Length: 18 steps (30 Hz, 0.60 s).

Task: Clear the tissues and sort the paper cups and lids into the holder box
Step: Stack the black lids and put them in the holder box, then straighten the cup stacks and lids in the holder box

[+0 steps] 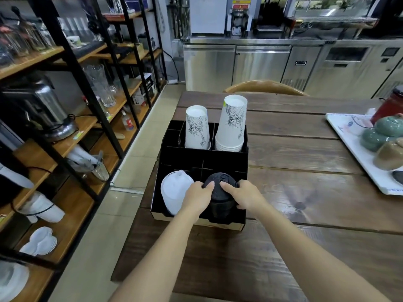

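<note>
Fingers (209, 185) of the left hand (197, 197) and right hand (244, 196) clasp a round, ribbed stack of black plastic lids (220, 198) inside the matte black holder box (197, 158) on the plank-grained bench (305, 149).

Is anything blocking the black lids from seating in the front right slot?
Nothing visible does. Both hands, left and right, grip the black lid stack already in the holder box's front right compartment; white lids sit beside.
</note>
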Available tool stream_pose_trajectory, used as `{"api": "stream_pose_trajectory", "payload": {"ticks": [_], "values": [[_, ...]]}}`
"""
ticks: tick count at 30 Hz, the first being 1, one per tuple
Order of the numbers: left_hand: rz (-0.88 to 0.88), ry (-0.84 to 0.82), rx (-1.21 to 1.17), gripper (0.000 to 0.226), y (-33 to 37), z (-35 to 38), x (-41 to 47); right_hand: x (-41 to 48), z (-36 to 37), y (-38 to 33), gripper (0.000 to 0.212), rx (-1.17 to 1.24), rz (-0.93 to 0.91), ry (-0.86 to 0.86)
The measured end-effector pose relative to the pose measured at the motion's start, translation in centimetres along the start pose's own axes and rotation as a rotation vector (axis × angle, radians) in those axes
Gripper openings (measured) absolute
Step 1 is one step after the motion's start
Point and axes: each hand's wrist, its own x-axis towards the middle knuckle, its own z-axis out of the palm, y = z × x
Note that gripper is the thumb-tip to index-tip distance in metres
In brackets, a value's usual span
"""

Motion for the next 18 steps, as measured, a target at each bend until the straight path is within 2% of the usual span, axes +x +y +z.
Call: {"api": "stream_pose_trajectory", "payload": {"ticks": [6,9,11,15,18], "values": [[0.033,0.013,0.128,0.037,0.4,-0.5,0.0,-0.5,-0.6,-0.6,0.053,-0.034,0.003,-0.035],[0.093,0.082,0.281,0.030,1.7,-1.6,-0.2,-0.4,-2.0,-1.2,0.052,-0.067,-0.061,0.065],[0.171,0.119,0.305,0.030,3.2,-2.3,-0.4,-0.1,-3.1,-1.9,0.049,0.018,-0.126,0.142],[0.348,0.199,0.223,0.030,7.1,-3.0,-0.5,0.2,-5.2,-3.9,0.032,0.163,-0.232,0.233],[0.430,0.167,0.039,0.034,10.2,-2.9,-0.1,0.4,-6.5,-5.4,0.037,0.226,-0.321,0.248]]}}
